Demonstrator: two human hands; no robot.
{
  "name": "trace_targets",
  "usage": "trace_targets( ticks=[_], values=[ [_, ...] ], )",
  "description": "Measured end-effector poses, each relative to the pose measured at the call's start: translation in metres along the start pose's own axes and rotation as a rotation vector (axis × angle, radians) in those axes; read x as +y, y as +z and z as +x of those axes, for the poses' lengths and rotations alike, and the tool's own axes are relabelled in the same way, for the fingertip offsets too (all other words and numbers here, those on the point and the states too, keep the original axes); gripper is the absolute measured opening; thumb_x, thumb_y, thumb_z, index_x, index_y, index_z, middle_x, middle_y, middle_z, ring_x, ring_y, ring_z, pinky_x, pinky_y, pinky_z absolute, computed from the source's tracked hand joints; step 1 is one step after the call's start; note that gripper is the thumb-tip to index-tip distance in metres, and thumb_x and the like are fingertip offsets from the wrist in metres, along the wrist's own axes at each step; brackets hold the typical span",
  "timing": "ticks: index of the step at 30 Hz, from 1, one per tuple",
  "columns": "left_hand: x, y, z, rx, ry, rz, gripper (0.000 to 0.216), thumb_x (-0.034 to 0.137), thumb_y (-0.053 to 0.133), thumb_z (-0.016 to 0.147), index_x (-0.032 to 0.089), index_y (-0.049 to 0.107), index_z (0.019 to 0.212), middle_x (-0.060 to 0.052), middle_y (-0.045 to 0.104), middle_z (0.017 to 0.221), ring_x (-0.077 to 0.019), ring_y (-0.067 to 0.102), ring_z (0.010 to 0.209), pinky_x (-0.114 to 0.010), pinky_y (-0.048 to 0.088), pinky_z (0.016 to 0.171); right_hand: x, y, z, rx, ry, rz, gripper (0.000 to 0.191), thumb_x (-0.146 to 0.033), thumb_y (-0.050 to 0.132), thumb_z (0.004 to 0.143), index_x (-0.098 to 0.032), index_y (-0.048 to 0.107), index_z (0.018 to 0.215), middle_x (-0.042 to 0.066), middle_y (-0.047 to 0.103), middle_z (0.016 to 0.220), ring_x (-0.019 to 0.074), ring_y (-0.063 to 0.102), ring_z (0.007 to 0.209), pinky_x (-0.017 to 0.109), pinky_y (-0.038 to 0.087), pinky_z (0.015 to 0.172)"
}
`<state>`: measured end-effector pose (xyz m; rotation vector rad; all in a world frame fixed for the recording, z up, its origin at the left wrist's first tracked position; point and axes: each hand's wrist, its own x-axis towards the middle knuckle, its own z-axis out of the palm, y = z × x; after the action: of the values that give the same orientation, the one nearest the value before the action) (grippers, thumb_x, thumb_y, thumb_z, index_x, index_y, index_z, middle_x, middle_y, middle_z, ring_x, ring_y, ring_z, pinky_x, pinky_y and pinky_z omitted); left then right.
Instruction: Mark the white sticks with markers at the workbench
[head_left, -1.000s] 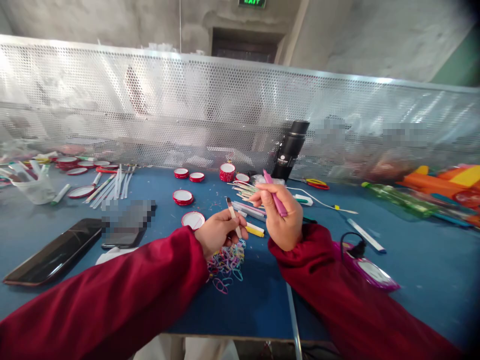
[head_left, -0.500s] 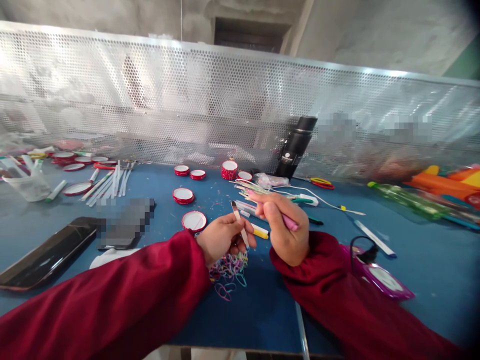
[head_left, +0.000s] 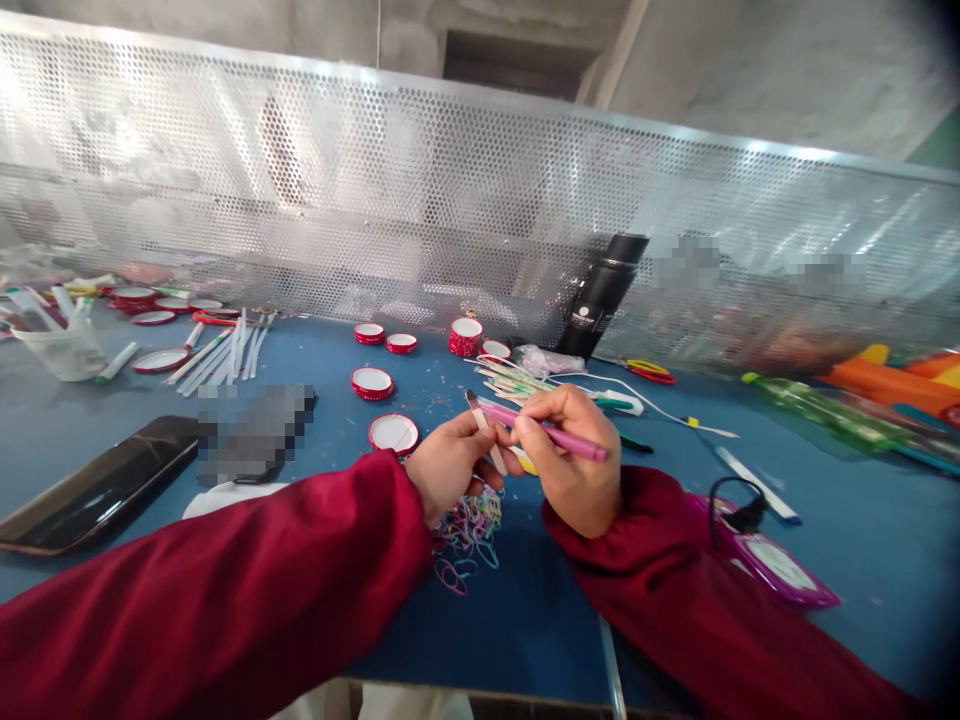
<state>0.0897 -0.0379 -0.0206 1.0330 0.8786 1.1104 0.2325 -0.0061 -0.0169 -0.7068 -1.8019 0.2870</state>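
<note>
My left hand (head_left: 450,462) pinches a wooden craft stick (head_left: 472,403) whose upper end is dark brown. In my right hand (head_left: 574,480) is a pink marker pen (head_left: 577,442), held like a pen with its tip beside the stick. I cannot tell whether the tip touches the wood. Under my left hand lies a heap of coloured rubber bands (head_left: 472,525). A yellow marker (head_left: 527,463) shows partly between the two hands. Past my right hand, more craft sticks (head_left: 514,384) lie in a loose pile.
Several red-rimmed lids (head_left: 394,433) are spread over the blue table (head_left: 525,620). A black flask (head_left: 604,297) leans against the perforated metal panel (head_left: 465,190). To the left lie a phone (head_left: 97,485) and a cup of markers (head_left: 64,352); a purple device (head_left: 780,568) lies right.
The pink marker has swung from pointing away to lying across toward the stick, its tip now near it. My right hand has turned and come closer to my left. The view has shifted slightly.
</note>
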Motion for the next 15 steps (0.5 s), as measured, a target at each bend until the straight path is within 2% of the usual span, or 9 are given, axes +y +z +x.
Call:
trace_targets(
  ticks=[9,15],
  values=[
    [-0.0047,0.0003,0.0027,0.022,0.014,-0.043,0.021,0.035,0.044,0.088,0.017,0.048,0.076,-0.001,0.060,0.066,-0.0057,0.044,0.045,-0.019,0.027,0.044,0.0036,0.0008,-0.0011,0.011,-0.015,-0.011,0.010,-0.025,0.058,0.083,-0.021,0.053,0.075,-0.002,0.057,0.065,0.0145,0.056,0.061,0.031,0.047,0.064],
    [-0.0028,0.0009,0.0020,0.036,0.037,-0.044,0.019,0.032,0.043,0.088,0.017,0.048,0.077,0.000,0.059,0.065,-0.0055,0.043,0.044,-0.019,0.026,0.045,0.0019,0.0004,0.0000,0.002,-0.032,-0.024,0.010,-0.024,0.058,0.083,-0.021,0.054,0.075,-0.002,0.058,0.066,0.0144,0.056,0.062,0.031,0.047,0.063]
  ],
)
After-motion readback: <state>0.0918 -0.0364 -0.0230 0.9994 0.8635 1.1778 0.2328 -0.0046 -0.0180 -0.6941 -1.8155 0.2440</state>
